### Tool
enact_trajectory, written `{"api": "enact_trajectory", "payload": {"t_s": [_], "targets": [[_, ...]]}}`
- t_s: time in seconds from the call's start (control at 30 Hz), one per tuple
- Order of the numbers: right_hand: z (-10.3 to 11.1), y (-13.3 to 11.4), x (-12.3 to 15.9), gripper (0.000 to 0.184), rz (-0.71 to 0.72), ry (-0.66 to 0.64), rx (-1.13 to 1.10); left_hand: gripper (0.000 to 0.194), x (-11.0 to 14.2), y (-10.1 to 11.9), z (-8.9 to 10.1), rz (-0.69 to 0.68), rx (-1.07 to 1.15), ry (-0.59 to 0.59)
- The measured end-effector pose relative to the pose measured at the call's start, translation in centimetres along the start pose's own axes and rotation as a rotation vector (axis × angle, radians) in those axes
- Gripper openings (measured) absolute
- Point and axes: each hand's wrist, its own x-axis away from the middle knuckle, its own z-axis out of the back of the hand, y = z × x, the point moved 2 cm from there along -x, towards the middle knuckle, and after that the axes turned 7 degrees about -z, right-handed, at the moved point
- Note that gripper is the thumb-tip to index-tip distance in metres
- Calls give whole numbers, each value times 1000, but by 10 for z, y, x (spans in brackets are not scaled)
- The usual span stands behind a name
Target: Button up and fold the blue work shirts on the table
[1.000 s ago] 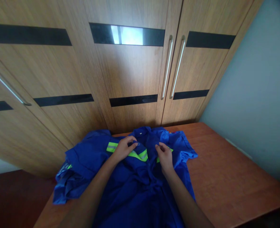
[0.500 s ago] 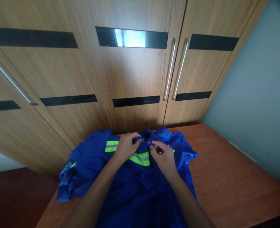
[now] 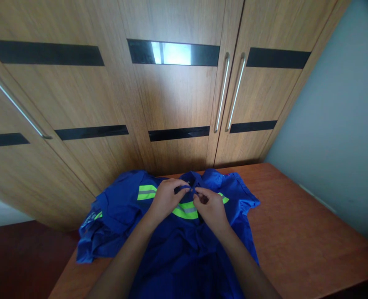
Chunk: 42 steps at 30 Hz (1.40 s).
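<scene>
While our left hand (image 3: 166, 198) and our right hand (image 3: 213, 207) each pinch the front edge of one blue cloth garment (image 3: 177, 247) with yellow-green and grey bands (image 3: 185, 210) near its collar (image 3: 197, 179), we list it rumpled on the reddish-brown wooden counter (image 3: 296, 220), before brown wood-grain metal-handled cupboard doors (image 3: 177, 97).

With thumb and fingers, my left hand (image 3: 168, 197) and right hand (image 3: 213, 207) pinch a dark-blue cloth garment (image 3: 177, 257) near its collar (image 3: 196, 178), their fingertips close together. A bright yellow-green band with a grey stripe (image 3: 186, 214) crosses the front, showing between my hands. The garment lies rumpled on a reddish-brown wooden table (image 3: 296, 224), before a light-brown wooden wardrobe (image 3: 174, 95) with glossy black strips (image 3: 177, 133) and slim silver metal handles (image 3: 221, 93); a plain grey-blue wall (image 3: 336, 145) stands at my right
</scene>
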Motion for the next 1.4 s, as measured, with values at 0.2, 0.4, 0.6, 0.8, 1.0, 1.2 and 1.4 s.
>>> {"api": "enact_trajectory", "payload": {"t_s": [0.2,0.4,0.6,0.8,1.0,1.2,1.4], "targets": [[0,1,0,22,-37,-17,-57,8,4,2,3,-49,-31,29],[-1,2,1,19,-52,-31,-69,10,6,1,2,-42,-53,6],[-5,-1,4,15,-50,-81,-101,12,8,4,-7,-72,-182,-26],[-5,-5,7,18,-54,-170,-149,10,12,7,-12,-39,-296,-7],[-1,5,3,18,-111,-338,-337,10,14,-3,-12,17,-32,44],[-2,6,-3,9,-50,-240,-195,12,16,-4,-11,42,70,21],[-2,4,2,4,-16,-212,-114,14,15,4,-9,-15,53,-37]]}}
